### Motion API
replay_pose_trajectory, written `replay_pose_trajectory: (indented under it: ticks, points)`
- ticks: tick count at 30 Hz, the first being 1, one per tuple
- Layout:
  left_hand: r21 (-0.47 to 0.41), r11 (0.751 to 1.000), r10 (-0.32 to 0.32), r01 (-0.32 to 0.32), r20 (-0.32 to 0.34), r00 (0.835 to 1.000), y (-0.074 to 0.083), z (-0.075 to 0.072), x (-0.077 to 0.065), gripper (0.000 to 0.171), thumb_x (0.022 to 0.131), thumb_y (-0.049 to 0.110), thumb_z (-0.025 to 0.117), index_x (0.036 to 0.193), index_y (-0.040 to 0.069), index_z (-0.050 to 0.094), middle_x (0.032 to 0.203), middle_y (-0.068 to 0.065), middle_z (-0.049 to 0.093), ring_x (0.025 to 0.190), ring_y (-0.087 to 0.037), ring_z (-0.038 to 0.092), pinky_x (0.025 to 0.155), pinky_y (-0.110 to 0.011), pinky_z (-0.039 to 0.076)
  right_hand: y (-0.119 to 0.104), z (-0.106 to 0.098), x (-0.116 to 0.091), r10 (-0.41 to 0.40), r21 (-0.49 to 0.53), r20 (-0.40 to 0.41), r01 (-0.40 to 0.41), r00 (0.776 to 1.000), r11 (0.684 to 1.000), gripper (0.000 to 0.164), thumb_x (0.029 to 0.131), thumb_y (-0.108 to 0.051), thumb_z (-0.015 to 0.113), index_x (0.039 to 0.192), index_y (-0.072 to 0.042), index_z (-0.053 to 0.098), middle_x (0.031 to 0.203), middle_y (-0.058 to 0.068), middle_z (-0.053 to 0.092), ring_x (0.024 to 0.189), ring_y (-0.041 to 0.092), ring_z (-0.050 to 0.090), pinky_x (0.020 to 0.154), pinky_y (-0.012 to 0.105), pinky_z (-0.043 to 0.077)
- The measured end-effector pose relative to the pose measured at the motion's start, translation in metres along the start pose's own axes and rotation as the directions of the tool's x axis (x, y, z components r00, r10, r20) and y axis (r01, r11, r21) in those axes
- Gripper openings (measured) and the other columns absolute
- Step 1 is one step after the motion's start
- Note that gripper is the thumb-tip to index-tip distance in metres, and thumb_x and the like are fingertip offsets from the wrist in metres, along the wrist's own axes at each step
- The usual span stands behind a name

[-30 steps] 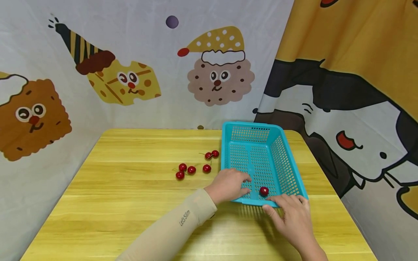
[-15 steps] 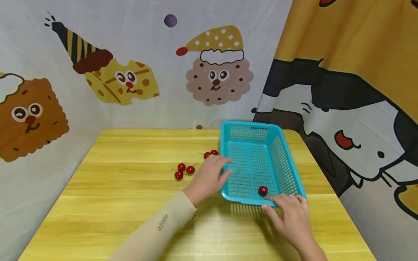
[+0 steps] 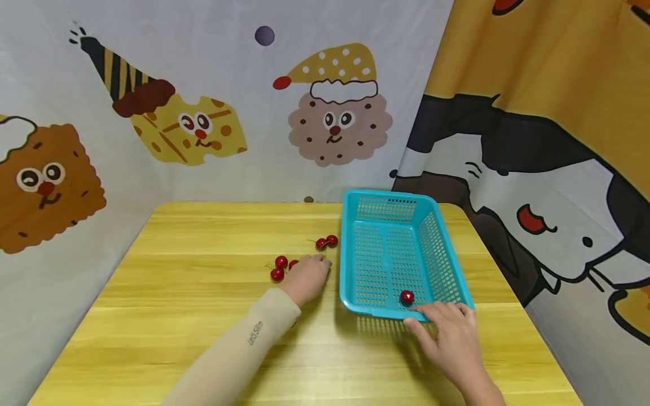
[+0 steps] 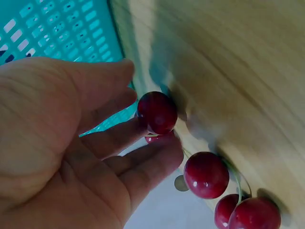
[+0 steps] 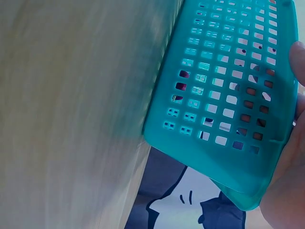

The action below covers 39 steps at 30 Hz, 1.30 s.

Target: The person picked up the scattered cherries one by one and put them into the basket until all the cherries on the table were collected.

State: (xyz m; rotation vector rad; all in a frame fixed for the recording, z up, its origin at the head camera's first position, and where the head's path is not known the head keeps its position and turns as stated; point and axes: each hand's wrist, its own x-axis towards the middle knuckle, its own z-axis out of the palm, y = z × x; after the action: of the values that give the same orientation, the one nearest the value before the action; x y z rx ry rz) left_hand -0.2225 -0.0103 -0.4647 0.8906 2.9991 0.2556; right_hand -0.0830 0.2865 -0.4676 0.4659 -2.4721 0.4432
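Note:
My left hand (image 3: 306, 277) reaches down to the table left of the blue plastic basket (image 3: 345, 248). In the left wrist view a cherry (image 4: 157, 113) lies by its fingertips, the thumb standing apart from it; the head view hides this cherry behind the hand. Beyond it sit a pair of cherries (image 3: 326, 242). More cherries (image 3: 277, 274) with stems lie just left of the hand, one partly covered. Inside the basket, near its front wall, is a single cherry (image 3: 407, 298). My right hand (image 3: 452, 338) grips the basket's front right rim, thumb outside and fingers over the edge.
The wooden table (image 3: 178, 327) ends at a back edge against a printed cloth (image 3: 203, 180). A second, yellow-topped cloth (image 3: 533, 67) hangs along the right side. The basket walls stand between the left hand and the cherry inside.
My left hand has moved left from over the basket, past its left rim, and down to the cherry on the table. The right hand stays on the rim; the basket looks still.

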Motion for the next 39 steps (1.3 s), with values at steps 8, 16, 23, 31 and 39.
replay_pose_trajectory:
  ticks: [8,16,23,31,39]
  points:
    - [0.009,0.999,0.051,-0.05,-0.034,0.998,-0.001,0.009,0.0,0.016,0.094,-0.005,0.059,0.103,0.003,0.071,0.091,-0.012,0.066,0.078,-0.02,0.062,0.066,-0.028,0.059,0.0,0.0,0.002,-0.005,-0.001,-0.004,0.005,1.0,1.0,0.03,0.08,-0.042,0.076,0.094,-0.015,0.075,0.088,-0.002,0.07,0.081,0.022,0.057,0.08,0.054,0.033]
    - [-0.181,0.983,-0.037,-0.012,-0.266,0.963,0.012,-0.027,0.005,0.032,0.097,0.012,0.063,0.128,0.006,0.061,0.119,-0.011,0.061,0.103,-0.021,0.058,0.084,-0.034,0.057,0.0,-0.001,0.002,-0.003,-0.001,-0.009,0.003,1.0,1.0,0.03,0.078,-0.042,0.077,0.093,-0.015,0.074,0.088,-0.001,0.07,0.081,0.023,0.057,0.08,0.054,0.033]
    - [-0.249,0.93,0.129,-0.27,-0.467,0.875,0.045,-0.053,-0.002,0.039,0.096,0.021,0.066,0.132,0.008,0.059,0.123,-0.005,0.061,0.109,-0.014,0.054,0.087,-0.03,0.055,0.0,0.0,0.002,-0.007,-0.003,-0.009,0.007,1.0,1.0,0.03,0.078,-0.041,0.077,0.093,-0.015,0.075,0.087,-0.001,0.071,0.081,0.023,0.057,0.08,0.054,0.033]
    - [-0.188,0.891,0.331,-0.413,-0.353,0.875,0.073,-0.034,-0.001,0.038,0.096,0.031,0.065,0.129,0.011,0.06,0.121,0.001,0.061,0.109,-0.007,0.052,0.089,-0.024,0.053,0.0,0.001,0.001,-0.01,-0.001,-0.007,0.01,1.0,1.0,0.03,0.079,-0.042,0.077,0.093,-0.015,0.075,0.089,0.0,0.071,0.082,0.023,0.057,0.081,0.055,0.033]
    - [-0.229,0.892,0.346,-0.391,-0.212,0.914,0.087,-0.019,0.007,0.037,0.096,0.038,0.064,0.126,0.016,0.064,0.112,0.008,0.063,0.088,0.0,0.054,0.076,-0.018,0.053,0.001,0.0,-0.001,-0.006,0.004,-0.008,0.006,1.0,1.0,0.029,0.079,-0.04,0.077,0.094,-0.015,0.075,0.089,-0.001,0.071,0.081,0.022,0.057,0.08,0.054,0.033]
